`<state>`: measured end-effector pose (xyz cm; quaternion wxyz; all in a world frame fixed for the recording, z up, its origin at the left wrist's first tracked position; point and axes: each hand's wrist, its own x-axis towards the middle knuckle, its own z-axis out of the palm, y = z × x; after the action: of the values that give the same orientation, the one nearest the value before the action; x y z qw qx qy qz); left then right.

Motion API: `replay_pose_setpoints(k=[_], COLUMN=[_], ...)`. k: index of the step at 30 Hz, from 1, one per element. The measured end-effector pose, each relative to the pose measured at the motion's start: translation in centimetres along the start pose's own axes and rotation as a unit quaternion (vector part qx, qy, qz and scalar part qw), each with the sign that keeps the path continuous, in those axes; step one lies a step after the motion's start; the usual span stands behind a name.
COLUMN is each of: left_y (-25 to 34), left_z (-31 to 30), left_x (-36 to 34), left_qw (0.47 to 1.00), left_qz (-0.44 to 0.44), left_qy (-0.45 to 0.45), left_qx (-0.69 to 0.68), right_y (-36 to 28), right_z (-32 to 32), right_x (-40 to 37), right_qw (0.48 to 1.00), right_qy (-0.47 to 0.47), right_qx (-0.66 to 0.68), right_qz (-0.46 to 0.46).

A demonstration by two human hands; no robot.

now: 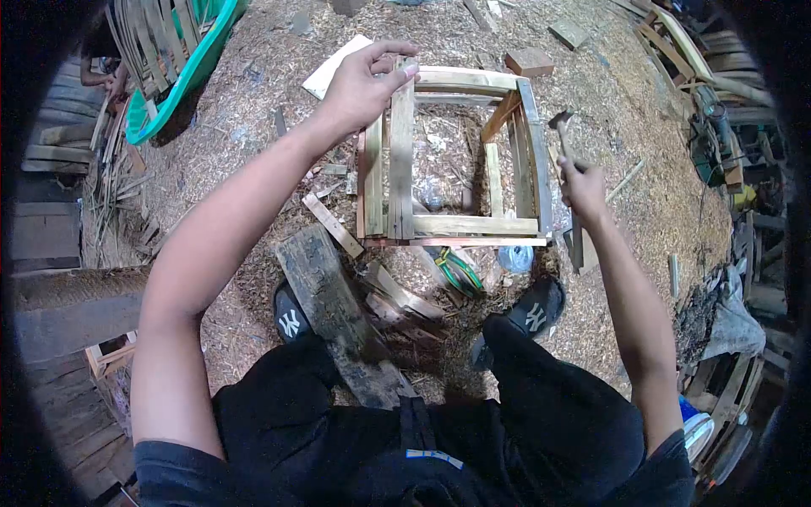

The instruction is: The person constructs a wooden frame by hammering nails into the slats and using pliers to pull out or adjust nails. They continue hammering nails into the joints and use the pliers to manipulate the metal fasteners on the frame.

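Note:
A box-like wooden frame of pale slats stands in front of me above the wood shavings. My left hand is closed round the far end of an upright-looking slat along the frame's left side. Off the frame's right side, my right hand grips a hammer by its handle, the head pointing away from me and apart from the wood. The fingertips under the left hand's slat are partly hidden.
Between my feet lies a thick dark plank, with a green-and-black strap-like item beside it. A green tub holding slats stands far left, near another person's hand. A wood block rests beyond the frame.

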<state>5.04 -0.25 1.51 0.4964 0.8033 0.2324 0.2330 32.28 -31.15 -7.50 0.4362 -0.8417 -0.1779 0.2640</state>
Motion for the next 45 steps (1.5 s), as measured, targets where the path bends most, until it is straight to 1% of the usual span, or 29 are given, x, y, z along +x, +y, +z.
replay_pose_setpoints(k=[2, 3, 4, 5, 6, 7, 8, 10, 11, 12, 14, 15, 16, 17, 18, 20, 22, 23, 24, 25, 26, 27, 29, 30, 33, 34, 37, 40, 45], left_y=[0.2, 0.4, 0.7, 1.1, 1.2, -0.7, -0.9, -0.5, -0.1, 0.1, 0.6, 0.4, 0.3, 0.1, -0.1, -0.4, -0.2, 0.0, 0.2, 0.3, 0.4, 0.4, 0.5, 0.6, 0.7, 0.6, 0.2, 0.4, 0.9], left_z=[-0.3, -0.2, 0.0, -0.1, -0.2, -0.3, 0.0, 0.2, 0.1, 0.2, 0.5, 0.6, 0.6, 0.6, 0.5, 0.5, 0.7, 0.9, 1.1, 1.3, 1.3, 1.3, 1.2, 1.2, 1.2, 1.2, 1.1, 1.0, 0.8], left_x=[0.2, 0.0, -0.3, -0.5, -0.4, 0.5, 0.7, 0.7, 0.6, 0.5, 0.3, 0.2, 0.2, 0.1, 0.1, 0.3, 0.2, 0.1, 0.1, 0.1, -0.1, -0.1, 0.0, -0.1, 0.0, 0.0, 0.1, -0.1, -0.5], left_qw=[1.000, 0.999, 0.999, 0.996, 0.994, 0.993, 0.993, 0.997, 0.995, 0.995, 0.993, 0.994, 0.994, 0.993, 0.992, 0.993, 0.993, 0.988, 0.980, 0.971, 0.971, 0.969, 0.968, 0.966, 0.967, 0.969, 0.967, 0.970, 0.976], left_qz=[-0.021, -0.045, -0.036, -0.062, -0.084, -0.082, -0.085, -0.027, -0.058, -0.059, -0.057, -0.043, -0.045, -0.043, -0.042, -0.029, -0.018, -0.027, -0.035, -0.043, -0.045, -0.045, -0.043, -0.051, -0.061, -0.062, -0.046, -0.063, -0.054], left_qy=[0.000, 0.002, 0.000, -0.009, -0.016, -0.004, -0.008, 0.030, 0.017, 0.016, 0.015, 0.020, 0.020, 0.026, 0.033, 0.041, 0.051, 0.057, 0.062, 0.066, 0.068, 0.066, 0.064, 0.064, 0.064, 0.066, 0.058, 0.059, 0.040], left_qx=[0.005, 0.007, -0.037, -0.056, -0.074, -0.081, -0.084, -0.063, -0.077, -0.079, -0.102, -0.102, -0.102, -0.107, -0.112, -0.109, -0.105, -0.144, -0.184, -0.223, -0.224, -0.232, -0.239, -0.245, -0.240, -0.229, -0.244, -0.226, -0.207], right_y=[2.1, 3.0, 4.6, 6.4, 8.6, 10.9, 12.2, 9.4, 8.1, 7.8, 8.7, 8.7, 8.7, 8.7, 8.1, 7.2, 6.6, 6.8, 6.8, 7.2, 7.6, 8.1, 8.9, 8.6, 7.6, 7.1, 5.7, 6.1, 8.1], right_z=[0.8, 1.1, 1.3, 1.4, 1.8, 2.4, 2.6, 2.5, 2.6, 2.6, 2.6, 2.6, 2.7, 2.7, 2.9, 3.7, 5.1, 5.8, 7.2, 7.8, 8.1, 8.3, 8.6, 8.8, 10.1, 10.4, 11.0, 11.3, 12.1], right_x=[-0.1, -0.1, -0.2, 0.4, 1.5, 2.5, 2.8, 0.6, -0.4, -0.8, -1.0, -1.8, -2.6, -3.4, -5.1, -8.8, -12.1, -13.4, -14.2, -14.6, -14.9, -15.2, -15.9, -16.4, -17.4, -17.3, -16.4, -15.9, -14.9], right_qw=[1.000, 0.999, 0.997, 0.987, 0.987, 0.984, 0.980, 0.978, 0.977, 0.975, 0.972, 0.948, 0.910, 0.926, 0.926, 0.939, 0.914, 0.914, 0.927, 0.946, 0.958, 0.957, 0.944, 0.944, 0.916, 0.916, 0.878, 0.872, 0.872], right_qy=[-0.010, -0.034, -0.060, -0.053, -0.054, -0.057, -0.060, -0.081, -0.075, -0.068, -0.063, -0.013, 0.036, 0.026, 0.024, -0.048, -0.065, -0.107, -0.035, -0.051, -0.066, -0.068, -0.149, -0.150, -0.202, -0.204, -0.272, -0.276, -0.274], right_qx=[0.002, -0.023, -0.050, -0.143, -0.147, -0.157, -0.166, -0.177, -0.190, -0.203, -0.216, -0.262, -0.304, -0.239, -0.239, -0.245, -0.243, -0.267, -0.208, -0.222, -0.236, -0.236, -0.227, -0.226, -0.254, -0.255, -0.319, -0.323, -0.309], right_qz=[0.023, 0.006, -0.006, -0.043, -0.033, -0.059, -0.086, -0.067, -0.060, -0.054, -0.074, -0.178, -0.280, -0.290, -0.290, -0.234, -0.317, -0.288, -0.311, -0.233, -0.152, -0.153, -0.188, -0.188, -0.233, -0.233, -0.232, -0.244, -0.262])
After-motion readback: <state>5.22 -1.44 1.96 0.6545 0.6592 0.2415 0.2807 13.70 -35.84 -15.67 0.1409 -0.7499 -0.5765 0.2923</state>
